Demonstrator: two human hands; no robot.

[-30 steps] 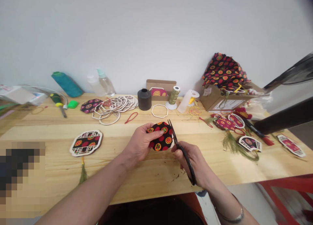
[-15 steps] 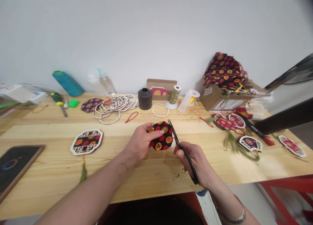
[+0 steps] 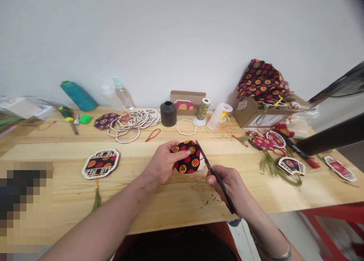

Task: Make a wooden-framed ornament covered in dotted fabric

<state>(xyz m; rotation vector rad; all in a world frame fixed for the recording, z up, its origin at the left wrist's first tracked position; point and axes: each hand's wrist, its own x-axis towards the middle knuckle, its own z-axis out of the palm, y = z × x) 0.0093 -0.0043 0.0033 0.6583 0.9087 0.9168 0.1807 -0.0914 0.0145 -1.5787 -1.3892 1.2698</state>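
Observation:
My left hand [image 3: 167, 160] pinches a patterned fabric piece [image 3: 186, 162], black with red and orange rounds, its thumb lying across the top. A pale strip shows at the piece's right edge. In my right hand [image 3: 226, 181] is a pair of black scissors [image 3: 222, 185], fingers wrapped around the handles. The blades point up and away along the right edge of the fabric piece; they look nearly closed. Small dark scraps [image 3: 209, 201] lie on the table below the hands. Left of them rests a white-framed ornament [image 3: 101, 164] with a green tassel [image 3: 97, 200].
Several pale lattice frames [image 3: 139, 121] lie behind the left hand. A black thread cone [image 3: 168, 114], a white frame [image 3: 186, 127] and a green thread spool [image 3: 203, 111] stand or lie farther back. At right are a cardboard box [image 3: 253, 115] with fabric and a black post [image 3: 332, 134].
My right hand and the scissors have shifted slightly right, away from the fabric piece. The blades look more closed. My left hand stays nearly still.

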